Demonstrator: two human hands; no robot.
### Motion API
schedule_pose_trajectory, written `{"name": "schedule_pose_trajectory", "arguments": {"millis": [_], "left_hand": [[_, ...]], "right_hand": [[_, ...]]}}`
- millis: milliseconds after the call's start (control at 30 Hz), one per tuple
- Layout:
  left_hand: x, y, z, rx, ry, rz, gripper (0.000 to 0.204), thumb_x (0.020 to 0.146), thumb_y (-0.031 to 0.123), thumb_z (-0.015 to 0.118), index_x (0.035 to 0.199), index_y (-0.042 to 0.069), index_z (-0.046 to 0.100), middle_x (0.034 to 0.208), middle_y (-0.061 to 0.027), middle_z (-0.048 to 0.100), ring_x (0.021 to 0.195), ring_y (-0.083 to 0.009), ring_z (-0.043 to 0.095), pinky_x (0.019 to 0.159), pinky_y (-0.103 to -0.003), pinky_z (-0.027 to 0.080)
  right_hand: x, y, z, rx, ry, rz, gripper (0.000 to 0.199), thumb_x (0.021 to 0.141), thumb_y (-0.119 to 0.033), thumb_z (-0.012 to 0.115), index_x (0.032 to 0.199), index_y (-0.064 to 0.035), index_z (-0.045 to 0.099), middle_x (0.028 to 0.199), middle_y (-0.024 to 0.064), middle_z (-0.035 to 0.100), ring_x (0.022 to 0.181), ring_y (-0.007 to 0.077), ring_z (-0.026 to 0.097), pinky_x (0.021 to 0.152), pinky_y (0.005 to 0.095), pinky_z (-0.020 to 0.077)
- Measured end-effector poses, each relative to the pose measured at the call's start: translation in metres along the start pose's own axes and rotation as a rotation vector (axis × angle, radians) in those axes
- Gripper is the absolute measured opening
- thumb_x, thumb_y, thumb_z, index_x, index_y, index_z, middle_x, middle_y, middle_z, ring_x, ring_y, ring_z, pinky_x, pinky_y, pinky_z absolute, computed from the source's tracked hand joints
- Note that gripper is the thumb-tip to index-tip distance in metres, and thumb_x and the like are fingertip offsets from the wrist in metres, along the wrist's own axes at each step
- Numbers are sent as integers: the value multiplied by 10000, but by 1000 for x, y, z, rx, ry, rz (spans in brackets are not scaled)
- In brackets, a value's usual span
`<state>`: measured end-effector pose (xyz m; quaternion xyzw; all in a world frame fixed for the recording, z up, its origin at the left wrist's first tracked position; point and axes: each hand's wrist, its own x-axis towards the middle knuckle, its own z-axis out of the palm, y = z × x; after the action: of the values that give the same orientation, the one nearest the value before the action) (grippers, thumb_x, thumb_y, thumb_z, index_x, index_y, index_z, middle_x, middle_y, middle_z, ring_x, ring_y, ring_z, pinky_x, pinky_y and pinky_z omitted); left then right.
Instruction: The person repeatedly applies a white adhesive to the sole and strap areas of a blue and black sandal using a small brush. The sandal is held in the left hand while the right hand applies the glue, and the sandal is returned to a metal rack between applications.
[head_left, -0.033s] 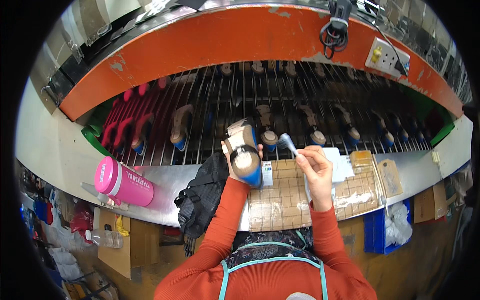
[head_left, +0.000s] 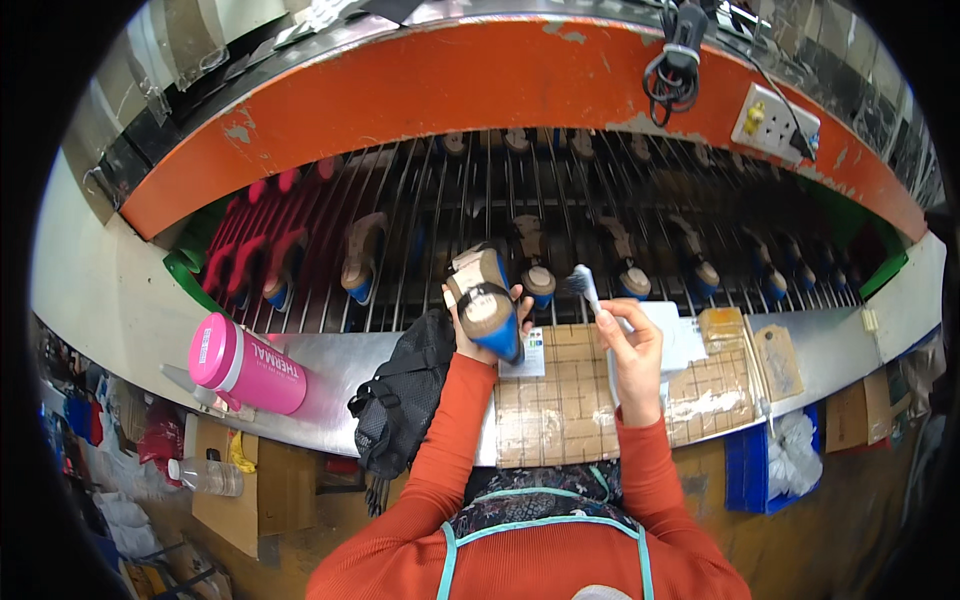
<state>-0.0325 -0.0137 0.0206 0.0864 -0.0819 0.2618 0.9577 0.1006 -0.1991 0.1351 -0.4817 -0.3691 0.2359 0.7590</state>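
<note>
Your right fingers [head_left: 611, 326] pinch the brush [head_left: 589, 290] jutting beyond them, now slightly farther from the shoe [head_left: 487, 312] your left fingers [head_left: 525, 309] clasp.

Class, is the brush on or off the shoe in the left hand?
Off: a visible gap separates the brush, in the right hand, from the shoe.
</note>
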Motion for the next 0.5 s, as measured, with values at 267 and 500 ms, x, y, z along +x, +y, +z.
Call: {"name": "schedule_pose_trajectory", "arguments": {"millis": [267, 500], "left_hand": [[51, 67, -63, 237, 775, 453, 791, 813, 833, 265, 1209, 215, 561, 1060, -76, 616, 847, -299, 572, 665, -504, 489], [64, 103, -91, 276, 891, 863, 389, 909, 470, 487, 1147, 171, 560, 1126, -43, 587, 1032, -245, 525, 849, -475, 479]], "right_hand": [[25, 102, 14, -289, 3, 190, 347, 1017, -330, 464, 908, -38, 616, 765, 26, 567, 646, 79, 458, 575, 231, 367], [72, 167, 40, -999, -12, 89, 429, 813, -322, 713, 977, 26, 523, 1014, 279, 559, 968, 471, 535, 843, 518, 449]]}}
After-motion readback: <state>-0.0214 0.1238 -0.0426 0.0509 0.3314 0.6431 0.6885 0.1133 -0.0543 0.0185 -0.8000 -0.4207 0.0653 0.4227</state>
